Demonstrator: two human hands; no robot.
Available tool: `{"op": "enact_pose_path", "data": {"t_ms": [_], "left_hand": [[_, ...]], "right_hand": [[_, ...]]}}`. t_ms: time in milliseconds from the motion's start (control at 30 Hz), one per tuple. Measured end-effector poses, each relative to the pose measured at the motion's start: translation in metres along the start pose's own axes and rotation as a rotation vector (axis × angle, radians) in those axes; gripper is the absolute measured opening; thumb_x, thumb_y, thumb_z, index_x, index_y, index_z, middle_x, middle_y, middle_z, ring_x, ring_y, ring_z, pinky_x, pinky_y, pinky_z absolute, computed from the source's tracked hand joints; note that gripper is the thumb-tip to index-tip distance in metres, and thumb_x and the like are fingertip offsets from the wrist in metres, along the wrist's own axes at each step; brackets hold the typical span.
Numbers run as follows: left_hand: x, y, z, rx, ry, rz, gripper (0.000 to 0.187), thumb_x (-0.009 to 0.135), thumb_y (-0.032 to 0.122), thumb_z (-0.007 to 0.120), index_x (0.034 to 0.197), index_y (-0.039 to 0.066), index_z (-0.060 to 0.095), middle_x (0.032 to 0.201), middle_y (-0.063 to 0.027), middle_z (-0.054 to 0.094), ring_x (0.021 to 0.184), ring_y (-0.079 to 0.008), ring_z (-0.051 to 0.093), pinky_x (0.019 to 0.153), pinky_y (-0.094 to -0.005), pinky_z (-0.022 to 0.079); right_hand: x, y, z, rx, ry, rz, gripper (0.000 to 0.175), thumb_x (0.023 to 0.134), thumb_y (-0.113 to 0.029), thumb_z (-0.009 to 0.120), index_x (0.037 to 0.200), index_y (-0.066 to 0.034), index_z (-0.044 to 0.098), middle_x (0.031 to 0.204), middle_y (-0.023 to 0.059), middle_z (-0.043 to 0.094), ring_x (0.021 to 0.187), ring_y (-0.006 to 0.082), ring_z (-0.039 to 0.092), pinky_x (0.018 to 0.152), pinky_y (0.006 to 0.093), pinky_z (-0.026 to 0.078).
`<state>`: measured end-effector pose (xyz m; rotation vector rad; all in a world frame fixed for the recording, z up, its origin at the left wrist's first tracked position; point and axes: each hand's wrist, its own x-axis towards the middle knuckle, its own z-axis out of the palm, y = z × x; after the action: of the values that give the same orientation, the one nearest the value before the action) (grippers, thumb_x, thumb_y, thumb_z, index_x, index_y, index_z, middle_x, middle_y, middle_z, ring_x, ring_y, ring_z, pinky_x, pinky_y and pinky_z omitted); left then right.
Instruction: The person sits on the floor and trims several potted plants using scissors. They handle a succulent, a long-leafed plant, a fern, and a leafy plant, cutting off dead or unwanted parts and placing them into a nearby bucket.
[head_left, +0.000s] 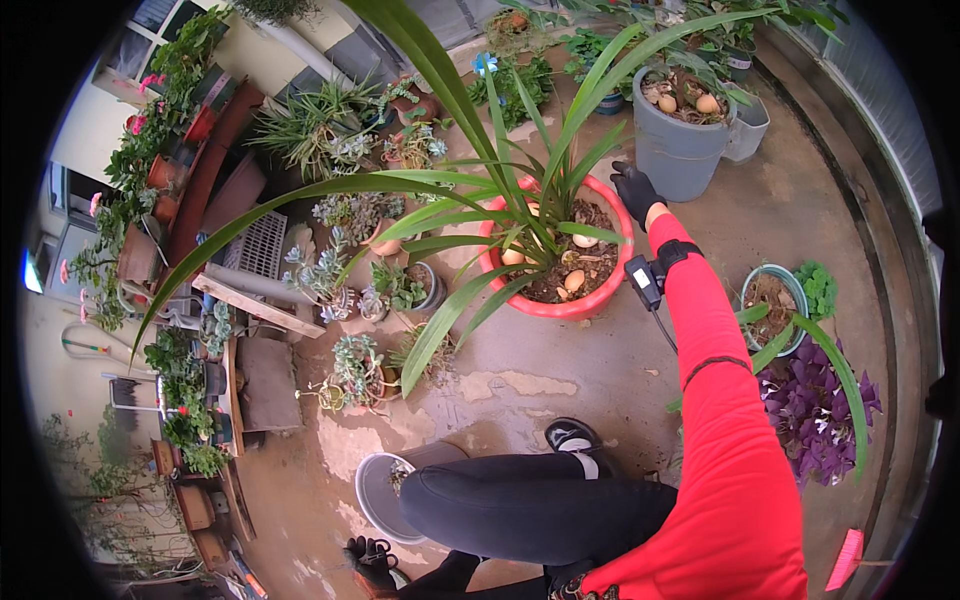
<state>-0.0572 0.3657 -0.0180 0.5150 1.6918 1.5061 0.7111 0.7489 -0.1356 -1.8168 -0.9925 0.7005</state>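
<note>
A red plastic flowerpot stands before me, holding a plant with long strap-like leaves. Pieces of eggshell lie on its soil. My right hand, in a black glove, is at the pot's upper right rim, fingers partly curled; whether they grip anything is unclear. A device is strapped to that wrist. Low in the picture, my left hand, also gloved in black, is closed around scissors with dark loop handles; their blades cannot be made out. Just above it, partly behind my leg, a grey bucket has plant scraps inside.
A large grey pot with eggshells stands beyond my right hand. A small pot and a purple-leaved plant sit beside my right arm. Several potted succulents line the left, near a wooden board. The concrete floor has wet patches.
</note>
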Motion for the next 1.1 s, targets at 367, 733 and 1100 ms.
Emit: {"op": "enact_pose_path", "data": {"t_ms": [367,733,1100], "left_hand": [[-0.062,0.041,0.023,0.520,0.052,-0.009,0.054,0.102,0.034,0.045,0.143,0.000,0.034,0.146,-0.0179,0.038,0.134,-0.0321,0.040,0.108,-0.0445,0.041],[-0.027,0.017,-0.010,0.043,0.155,-0.075,0.032,0.104,0.043,0.041,0.106,0.013,0.050,0.090,-0.0014,0.048,0.078,-0.0151,0.051,0.066,-0.0279,0.043],[-0.009,0.002,-0.029,0.005,0.010,-0.013,0.035,0.099,0.047,0.048,0.108,0.013,0.050,0.087,-0.0005,0.039,0.077,-0.0148,0.045,0.065,-0.0289,0.037]], "right_hand": [[0.032,-0.027,0.045,-0.478,0.038,-0.675,0.050,0.088,-0.004,0.047,0.134,-0.0216,0.055,0.139,0.0154,0.052,0.129,0.0324,0.048,0.101,0.0437,0.044],[0.010,-0.062,0.027,-0.844,-0.090,-0.574,0.030,0.088,-0.019,0.055,0.118,-0.0142,0.062,0.106,0.0150,0.066,0.103,0.0353,0.061,0.088,0.0467,0.048],[-0.050,-0.037,-0.036,-1.106,-0.016,-0.884,0.012,0.079,-0.020,0.067,0.087,-0.0110,0.068,0.087,0.0075,0.067,0.089,0.0276,0.064,0.083,0.0412,0.050]]}}
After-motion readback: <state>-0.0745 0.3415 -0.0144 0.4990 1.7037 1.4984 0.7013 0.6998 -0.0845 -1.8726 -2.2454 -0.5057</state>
